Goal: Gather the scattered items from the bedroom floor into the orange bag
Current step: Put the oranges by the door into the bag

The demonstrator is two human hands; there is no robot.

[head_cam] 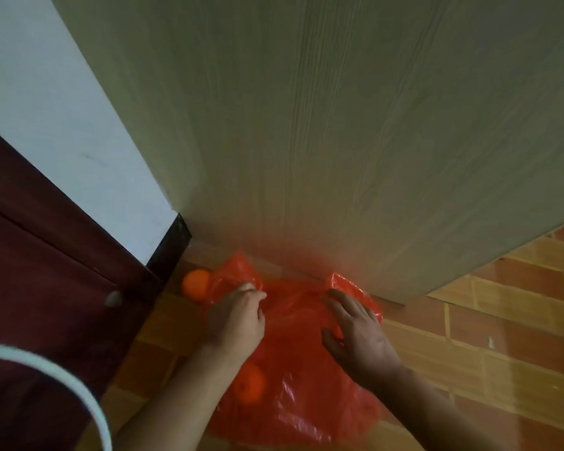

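An orange plastic bag [293, 369] lies flat on the tiled floor at the foot of a pale wooden panel. My left hand [238, 317] pinches the bag's left handle near its top edge. My right hand [355, 333] lies on the bag's right side with fingers spread, the thumb under a fold of plastic. One orange ball [195, 284] sits on the floor just left of the bag, by the wall corner. A second orange ball [249, 384] shows through the bag's plastic, below my left forearm.
The pale wood-grain panel [339, 141] fills the view ahead. A dark red door [46, 271] with a small knob [113, 298] stands at the left beside a white wall [62, 109]. Brick-pattern floor tiles [502, 336] stretch to the right.
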